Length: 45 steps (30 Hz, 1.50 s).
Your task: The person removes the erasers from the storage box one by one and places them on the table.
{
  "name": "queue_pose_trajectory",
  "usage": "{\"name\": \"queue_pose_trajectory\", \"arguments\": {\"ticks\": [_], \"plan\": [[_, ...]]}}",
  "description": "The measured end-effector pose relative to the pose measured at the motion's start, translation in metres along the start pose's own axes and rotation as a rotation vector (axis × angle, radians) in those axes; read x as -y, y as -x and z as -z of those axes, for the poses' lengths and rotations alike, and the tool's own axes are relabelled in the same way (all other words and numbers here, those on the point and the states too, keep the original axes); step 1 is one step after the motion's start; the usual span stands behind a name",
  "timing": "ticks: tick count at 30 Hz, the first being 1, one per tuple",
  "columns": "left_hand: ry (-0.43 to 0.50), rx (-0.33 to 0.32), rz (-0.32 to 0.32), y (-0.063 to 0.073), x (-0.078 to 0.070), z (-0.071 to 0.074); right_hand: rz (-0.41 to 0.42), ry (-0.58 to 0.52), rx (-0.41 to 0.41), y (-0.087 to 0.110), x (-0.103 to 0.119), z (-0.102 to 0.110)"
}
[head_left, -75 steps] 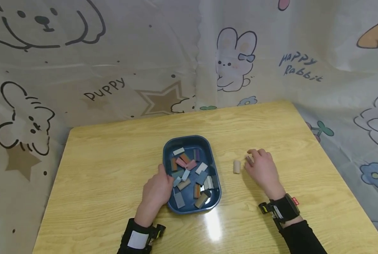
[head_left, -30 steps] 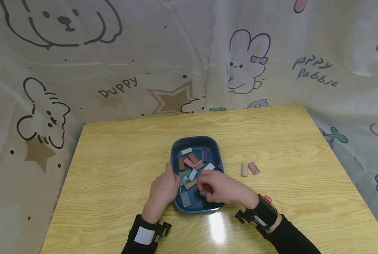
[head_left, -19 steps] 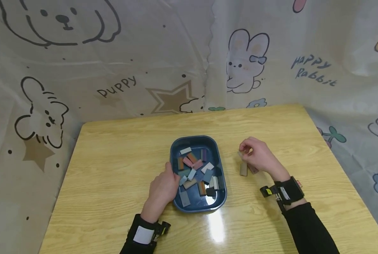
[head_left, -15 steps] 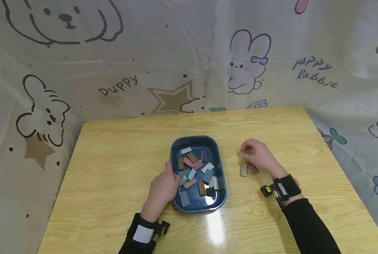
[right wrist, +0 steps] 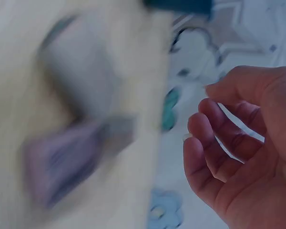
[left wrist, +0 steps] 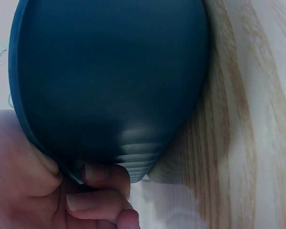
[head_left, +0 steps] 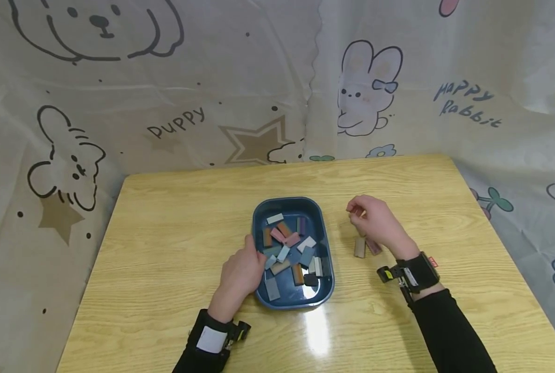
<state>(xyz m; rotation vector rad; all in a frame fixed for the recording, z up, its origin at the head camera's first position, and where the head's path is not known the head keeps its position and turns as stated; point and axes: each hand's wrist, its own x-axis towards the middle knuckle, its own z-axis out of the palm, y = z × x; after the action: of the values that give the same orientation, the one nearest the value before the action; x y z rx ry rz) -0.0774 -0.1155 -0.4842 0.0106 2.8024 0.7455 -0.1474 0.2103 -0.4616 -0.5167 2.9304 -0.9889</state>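
My left hand [head_left: 241, 272] grips the left rim of a dark blue tray [head_left: 329, 269], thumb over the edge and curled fingers against the outer wall. In the left wrist view the tray's side [left wrist: 109, 71] fills most of the frame. My right hand [head_left: 377, 223] hovers right of the tray with loosely bent fingers and nothing between them. Just below it lie a beige block [head_left: 359, 247] and a pinkish block [head_left: 374, 246]. The right wrist view, blurred, shows a purplish-pink block [right wrist: 62, 162] with a small greyish block [right wrist: 120, 133] behind it.
Inside the tray lie several small blocks in white, orange, pink, blue and grey, such as a grey block [head_left: 272, 288] and a black block [head_left: 310, 280]. The wooden table [head_left: 174, 233] meets a cartoon-printed cloth [head_left: 188, 83] at its back and sides.
My right hand set a pinkish block beside the beige one, reached into the tray, and brought a beige block back. It has now let go and lifted slightly. My left hand stays on the tray.
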Motion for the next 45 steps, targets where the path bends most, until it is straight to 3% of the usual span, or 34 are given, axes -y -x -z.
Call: {"name": "queue_pose_trajectory", "arguments": {"ticks": [4, 9, 13, 16, 21, 26, 29, 32, 37, 39, 45], "plan": [[-0.005, -0.003, -0.002, -0.001, 0.001, 0.001, 0.130, -0.001, 0.026, -0.006, 0.042, -0.015], [0.003, -0.015, -0.017, -0.001, 0.002, 0.002, 0.341, 0.156, 0.218, -0.006, 0.076, -0.046], [0.009, -0.013, -0.019, 0.000, 0.001, 0.000, 0.392, 0.325, 0.388, 0.000, 0.089, -0.064], [0.009, -0.006, -0.007, 0.001, 0.000, 0.001, 0.411, 0.408, 0.446, 0.003, 0.094, -0.071], [0.004, -0.006, -0.006, 0.000, -0.001, 0.002, 0.406, 0.411, 0.430, 0.005, 0.094, -0.072], [0.002, -0.011, -0.009, 0.001, -0.001, 0.002, 0.400, 0.306, 0.379, 0.007, 0.091, -0.070], [0.001, -0.011, -0.009, 0.001, -0.001, 0.001, 0.382, 0.176, 0.285, 0.013, 0.086, -0.062], [0.001, -0.010, -0.013, 0.001, -0.001, -0.001, 0.327, 0.057, 0.138, 0.027, 0.078, -0.047], [0.000, 0.004, -0.001, 0.002, -0.001, -0.002, 0.189, 0.039, -0.069, 0.063, 0.053, -0.025], [0.003, 0.008, 0.006, 0.002, -0.001, -0.002, 0.127, 0.060, -0.091, 0.077, 0.040, -0.025], [0.000, -0.005, -0.005, 0.000, 0.000, -0.002, -0.006, 0.117, -0.028, 0.106, 0.008, -0.045]]}}
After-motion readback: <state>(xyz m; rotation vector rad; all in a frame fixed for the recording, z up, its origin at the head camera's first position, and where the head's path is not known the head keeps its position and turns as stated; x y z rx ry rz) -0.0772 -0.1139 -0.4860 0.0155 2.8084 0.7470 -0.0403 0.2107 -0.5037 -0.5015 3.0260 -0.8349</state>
